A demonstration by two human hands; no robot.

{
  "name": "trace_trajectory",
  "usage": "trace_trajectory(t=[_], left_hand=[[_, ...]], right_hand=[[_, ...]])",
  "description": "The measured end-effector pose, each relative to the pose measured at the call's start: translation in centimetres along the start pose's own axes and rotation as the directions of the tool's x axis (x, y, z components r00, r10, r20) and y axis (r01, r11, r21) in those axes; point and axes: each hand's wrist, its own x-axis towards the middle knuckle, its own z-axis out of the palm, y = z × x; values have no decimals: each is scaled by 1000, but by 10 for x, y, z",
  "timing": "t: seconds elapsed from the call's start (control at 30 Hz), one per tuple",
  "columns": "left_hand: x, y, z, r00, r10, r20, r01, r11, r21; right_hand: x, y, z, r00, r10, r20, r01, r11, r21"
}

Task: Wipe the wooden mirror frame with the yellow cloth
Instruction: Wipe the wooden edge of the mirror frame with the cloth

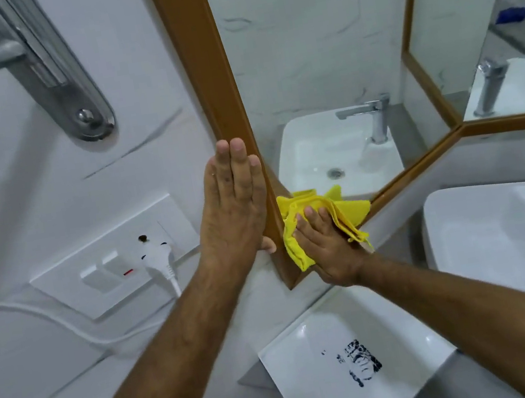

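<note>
While the left hand (234, 203) lies flat and open against the wooden mirror frame's (209, 79) outer edge, the right hand (326, 243) just beside it presses the bunched yellow cloth (346, 209) with spread fingers onto the glass at the frame's lower corner.

Both bare forearms reach up and forward from the lower corners of the view and draw close together near the middle. The left hand (234, 203) is flat and open, its back to the camera, fingers (240, 164) straight, pressed side by side and pointing upward, with the thumb tucked low on the far side so that only its tip shows. The right hand (326, 245) sits just beside and a little lower, palm pressed forward, wrist bent back, fingers spread slightly and pointing up and to the left. The two hands are near but not touching.
</note>
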Motion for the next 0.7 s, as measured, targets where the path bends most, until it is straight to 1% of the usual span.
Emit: trace_trajectory(t=[0.07,0.1,0.17,0.23,0.33,0.4,0.47,0.53,0.57,0.6,0.63,0.67,0.7], left_hand=[[-3,8,1,996,-39,76,39,999,6],[-5,14,0,991,-65,119,65,998,-2],[-10,30,0,972,-108,211,119,992,-38],[-22,51,7,950,-115,291,149,984,-99],[-57,84,18,904,-59,424,158,967,-202],[-89,101,28,865,-12,501,158,956,-249],[-123,114,40,817,42,576,151,947,-284],[-155,124,53,766,108,634,125,942,-311],[-167,128,60,744,132,655,114,941,-319],[-179,132,65,723,145,675,118,938,-327],[-188,135,68,708,144,691,130,936,-328],[-194,138,72,701,136,700,148,932,-330],[-201,141,75,695,128,707,169,927,-334]], right_hand=[[-33,-6,7,991,32,134,-33,999,6],[-44,-9,6,972,54,227,-59,998,17],[-56,-14,-3,905,89,416,-121,991,50],[-61,-19,-16,857,136,497,-216,971,107],[-55,-31,-32,801,273,532,-440,872,215],[-55,-42,-42,751,424,506,-593,771,233],[-63,-52,-47,658,571,491,-737,623,264],[-77,-63,-46,520,695,496,-854,408,324],[-82,-68,-45,454,740,497,-882,295,366],[-88,-73,-44,406,771,491,-893,219,394],[-93,-78,-43,379,798,469,-894,184,409],[-96,-81,-43,373,820,434,-895,193,403],[-100,-85,-42,382,832,402,-895,224,387]])
